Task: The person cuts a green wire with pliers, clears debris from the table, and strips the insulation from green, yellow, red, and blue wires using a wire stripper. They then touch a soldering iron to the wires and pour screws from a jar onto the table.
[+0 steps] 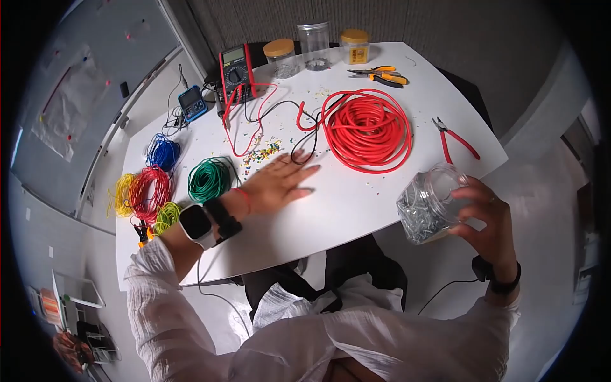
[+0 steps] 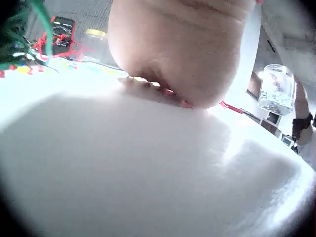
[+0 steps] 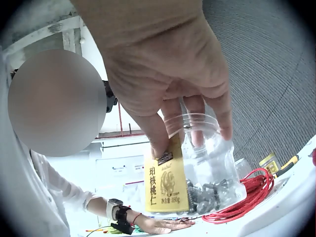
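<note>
White table, grey wall behind; left hand flat, fingers spread; right hand gripping clear jar.

clear jar, yellow label | big coil red; small coil green | table white

Left hand: palm down, fingers straight and slightly spread, lying flat on the surface, forearm angled in from the lower left, wrist straight. Right hand: raised off the surface's near right edge, fingers and thumb curled in a grip from above, wrist bent, forearm rising from below.
</note>
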`<action>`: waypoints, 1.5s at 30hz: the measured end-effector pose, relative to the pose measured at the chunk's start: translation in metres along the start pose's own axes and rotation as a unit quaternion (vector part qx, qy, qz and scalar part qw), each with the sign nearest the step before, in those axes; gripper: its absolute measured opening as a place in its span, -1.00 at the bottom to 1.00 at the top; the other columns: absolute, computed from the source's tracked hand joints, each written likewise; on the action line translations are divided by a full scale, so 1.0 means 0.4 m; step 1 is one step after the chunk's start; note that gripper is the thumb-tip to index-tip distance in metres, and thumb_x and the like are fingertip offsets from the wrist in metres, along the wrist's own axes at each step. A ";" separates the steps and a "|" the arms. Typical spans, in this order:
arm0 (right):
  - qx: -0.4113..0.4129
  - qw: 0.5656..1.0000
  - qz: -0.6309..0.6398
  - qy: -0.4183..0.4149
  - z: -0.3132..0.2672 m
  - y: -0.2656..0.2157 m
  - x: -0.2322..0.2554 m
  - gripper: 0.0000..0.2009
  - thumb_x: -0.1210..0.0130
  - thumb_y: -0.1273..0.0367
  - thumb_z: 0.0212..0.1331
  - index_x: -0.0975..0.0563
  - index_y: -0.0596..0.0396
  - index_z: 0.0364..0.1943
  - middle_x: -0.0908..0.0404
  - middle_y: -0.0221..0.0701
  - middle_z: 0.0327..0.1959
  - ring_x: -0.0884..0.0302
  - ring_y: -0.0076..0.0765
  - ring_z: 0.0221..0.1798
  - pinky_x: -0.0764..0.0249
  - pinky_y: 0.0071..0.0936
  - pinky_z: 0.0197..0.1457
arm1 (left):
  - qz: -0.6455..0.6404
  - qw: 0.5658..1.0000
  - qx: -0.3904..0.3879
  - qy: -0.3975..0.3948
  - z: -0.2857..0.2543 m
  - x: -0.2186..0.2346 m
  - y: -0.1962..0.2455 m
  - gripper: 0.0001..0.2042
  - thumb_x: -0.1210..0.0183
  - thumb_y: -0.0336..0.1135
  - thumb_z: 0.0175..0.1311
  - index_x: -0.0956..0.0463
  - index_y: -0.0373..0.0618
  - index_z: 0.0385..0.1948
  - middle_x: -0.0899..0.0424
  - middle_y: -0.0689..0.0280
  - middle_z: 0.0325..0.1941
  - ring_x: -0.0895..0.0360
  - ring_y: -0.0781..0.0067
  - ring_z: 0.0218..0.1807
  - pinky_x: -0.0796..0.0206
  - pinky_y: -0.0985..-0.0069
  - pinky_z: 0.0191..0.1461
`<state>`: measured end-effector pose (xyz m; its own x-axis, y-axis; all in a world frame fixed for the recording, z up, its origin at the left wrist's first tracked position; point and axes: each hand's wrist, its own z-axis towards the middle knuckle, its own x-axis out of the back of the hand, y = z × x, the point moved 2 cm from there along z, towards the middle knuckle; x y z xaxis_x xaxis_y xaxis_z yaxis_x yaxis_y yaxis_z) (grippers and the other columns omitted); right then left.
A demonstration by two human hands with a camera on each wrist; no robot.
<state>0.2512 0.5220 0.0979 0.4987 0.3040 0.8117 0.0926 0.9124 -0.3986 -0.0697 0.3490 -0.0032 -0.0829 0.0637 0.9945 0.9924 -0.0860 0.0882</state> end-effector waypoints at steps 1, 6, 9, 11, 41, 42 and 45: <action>0.000 1.000 0.000 0.002 -0.001 0.002 -0.002 -0.73 -0.33 0.43 -0.46 -0.40 0.11 -0.68 -0.54 -0.38 -0.22 -0.37 -0.07 0.06 -0.39 -0.27 -0.05 | 0.026 0.999 0.014 0.018 -0.016 0.005 -0.018 -0.46 0.26 0.04 0.27 0.00 -0.01 0.22 0.08 0.17 0.34 0.16 0.12 0.36 0.34 0.30 0.38; -0.009 1.000 0.011 0.015 0.003 0.005 0.000 -0.73 -0.33 0.45 -0.48 -0.41 0.11 -0.67 -0.54 -0.40 -0.22 -0.37 -0.06 0.06 -0.39 -0.28 -0.05 | -0.010 0.994 -0.105 0.017 -0.019 0.030 0.100 -0.46 0.24 0.02 0.27 -0.04 -0.11 0.20 -0.01 0.16 0.31 0.12 0.28 0.36 0.31 0.38 0.39; -0.007 1.000 0.013 0.013 0.015 0.000 0.002 -0.72 -0.33 0.44 -0.48 -0.41 0.11 -0.66 -0.54 -0.41 -0.22 -0.36 -0.07 0.06 -0.39 -0.29 -0.05 | -0.035 0.987 -0.159 -0.011 0.008 0.002 0.207 -0.47 0.27 0.04 0.27 -0.04 -0.06 0.20 0.08 0.25 0.35 0.24 0.36 0.39 0.37 0.40 0.41; 0.002 1.000 0.007 0.015 0.023 -0.002 0.001 -0.72 -0.33 0.44 -0.48 -0.41 0.11 -0.66 -0.54 -0.42 -0.21 -0.36 -0.07 0.06 -0.39 -0.28 -0.05 | 0.020 0.983 -0.180 0.012 0.054 0.011 0.223 -0.46 0.30 0.07 0.27 -0.03 -0.05 0.20 0.14 0.27 0.36 0.30 0.38 0.40 0.39 0.41 0.41; 0.155 0.980 0.067 -0.107 0.148 -0.122 -0.109 -0.80 -0.29 0.39 -0.32 -0.47 0.09 -0.61 -0.51 -0.38 -0.21 -0.33 -0.04 0.03 -0.34 -0.30 -0.03 | 0.002 0.983 0.181 -0.022 -0.253 -0.007 0.140 -0.30 0.31 0.16 0.23 0.01 -0.37 0.17 0.12 -0.10 0.30 0.20 0.02 0.36 0.28 0.30 0.37; 0.167 0.976 0.072 -0.119 0.159 -0.130 -0.125 -0.81 -0.28 0.38 -0.30 -0.48 0.09 -0.61 -0.52 -0.38 -0.22 -0.33 -0.05 0.03 -0.33 -0.29 -0.02 | 0.001 0.982 0.186 -0.022 -0.249 -0.015 0.132 -0.30 0.31 0.16 0.23 0.01 -0.37 0.17 0.12 -0.10 0.30 0.20 0.02 0.36 0.28 0.30 0.37; 0.201 0.968 0.086 -0.126 0.195 -0.156 -0.170 -0.82 -0.27 0.37 -0.28 -0.49 0.09 -0.61 -0.52 -0.39 -0.23 -0.33 -0.07 0.03 -0.32 -0.30 0.01 | 0.025 0.970 0.232 0.072 -0.206 -0.037 0.059 -0.28 0.29 0.16 0.23 0.02 -0.39 0.17 0.07 -0.11 0.28 0.19 0.00 0.35 0.26 0.29 0.36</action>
<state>0.1443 0.4658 0.1011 0.2473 0.4714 0.8465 -0.3405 0.8602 -0.3796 -0.0523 0.2642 -0.0112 -0.0121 -0.0708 0.9974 0.9265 0.3743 0.0378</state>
